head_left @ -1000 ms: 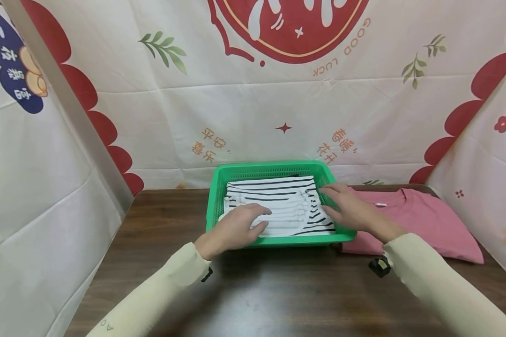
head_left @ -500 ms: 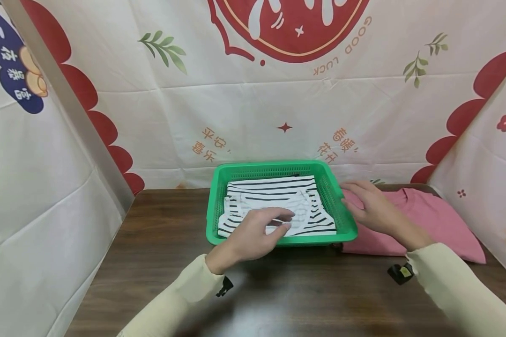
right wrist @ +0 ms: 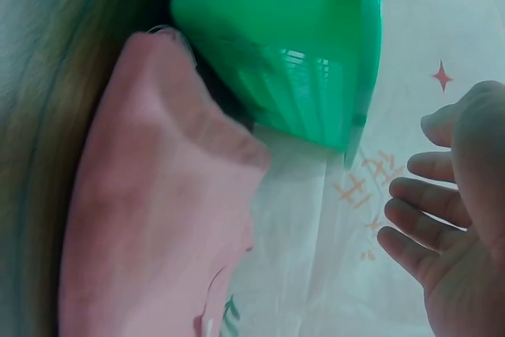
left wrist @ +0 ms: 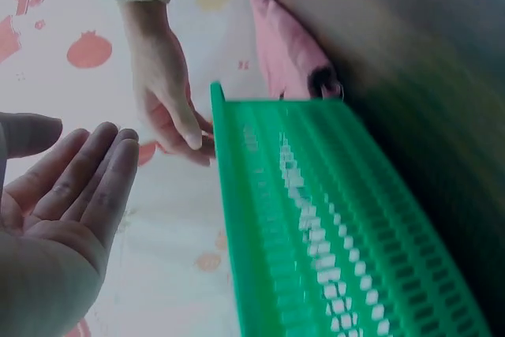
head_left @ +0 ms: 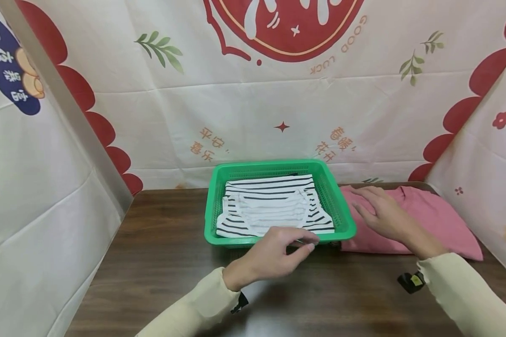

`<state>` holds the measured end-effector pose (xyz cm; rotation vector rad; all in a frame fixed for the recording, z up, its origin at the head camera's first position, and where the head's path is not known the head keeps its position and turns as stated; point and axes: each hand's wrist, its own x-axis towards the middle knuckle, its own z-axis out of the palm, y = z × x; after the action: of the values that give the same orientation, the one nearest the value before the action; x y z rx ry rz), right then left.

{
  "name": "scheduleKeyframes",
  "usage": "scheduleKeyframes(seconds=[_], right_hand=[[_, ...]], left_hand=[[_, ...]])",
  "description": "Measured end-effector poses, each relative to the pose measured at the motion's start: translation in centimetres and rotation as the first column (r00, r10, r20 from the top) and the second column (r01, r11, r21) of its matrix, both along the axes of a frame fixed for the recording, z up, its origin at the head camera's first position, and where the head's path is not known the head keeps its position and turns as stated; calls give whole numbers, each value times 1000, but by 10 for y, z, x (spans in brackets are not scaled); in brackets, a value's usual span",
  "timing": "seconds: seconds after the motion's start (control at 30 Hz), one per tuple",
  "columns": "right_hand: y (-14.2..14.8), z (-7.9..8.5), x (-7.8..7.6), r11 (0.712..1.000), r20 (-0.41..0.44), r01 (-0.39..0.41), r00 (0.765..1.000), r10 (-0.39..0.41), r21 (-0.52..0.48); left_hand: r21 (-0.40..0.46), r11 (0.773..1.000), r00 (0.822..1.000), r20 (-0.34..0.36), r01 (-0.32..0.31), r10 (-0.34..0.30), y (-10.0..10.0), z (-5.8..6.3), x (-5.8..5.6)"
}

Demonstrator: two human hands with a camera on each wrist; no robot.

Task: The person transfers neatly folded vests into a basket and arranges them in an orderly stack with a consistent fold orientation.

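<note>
A green plastic basket point(head_left: 349, 220) stands at the back of the table, with a folded black-and-white striped garment point(head_left: 274, 208) lying flat inside. In the head view my left hand point(head_left: 274, 255) hovers at the basket's front rim, fingers loosely bent and holding nothing. My right hand point(head_left: 383, 213) is over a folded pink T-shirt point(head_left: 438, 217) to the right of the basket, its fingers relaxed. The right wrist view shows that hand point(right wrist: 442, 219) apart from both the pink T-shirt point(right wrist: 158, 195) and the basket point(right wrist: 316, 53).
The dark wooden table point(head_left: 168, 262) extends in front and to the left of the basket. A printed white cloth point(head_left: 253, 112) hangs right behind it, and more cloth hangs at both sides.
My left hand has lifted off the striped garment and moved right and toward me, to the front rim. My right hand has left the basket's right side and moved over the pink T-shirt.
</note>
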<state>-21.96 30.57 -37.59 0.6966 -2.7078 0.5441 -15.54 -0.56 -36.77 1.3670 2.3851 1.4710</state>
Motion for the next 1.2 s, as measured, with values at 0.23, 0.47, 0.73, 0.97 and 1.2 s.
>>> scheduleKeyframes(seconds=[0.23,0.47,0.73,0.97,1.2], right_hand=[[18,-8,4,999,-21,33,999,-33,-5],[33,-11,7,999,-14,54,998,-54,6],[52,-20,8,999,-69,43,997,-42,5],[73,-27,10,998,-56,65,996,-66,-17],[92,-33,12,993,15,110,994,-110,-30]], left_hand=[[-61,997,999,5,51,-50,21,-14,7],[-206,977,999,4,50,-50,36,-26,8],[-344,939,999,32,21,-11,49,-36,6],[-399,917,999,49,16,4,68,-46,7],[-442,897,994,89,-23,69,90,-60,11]])
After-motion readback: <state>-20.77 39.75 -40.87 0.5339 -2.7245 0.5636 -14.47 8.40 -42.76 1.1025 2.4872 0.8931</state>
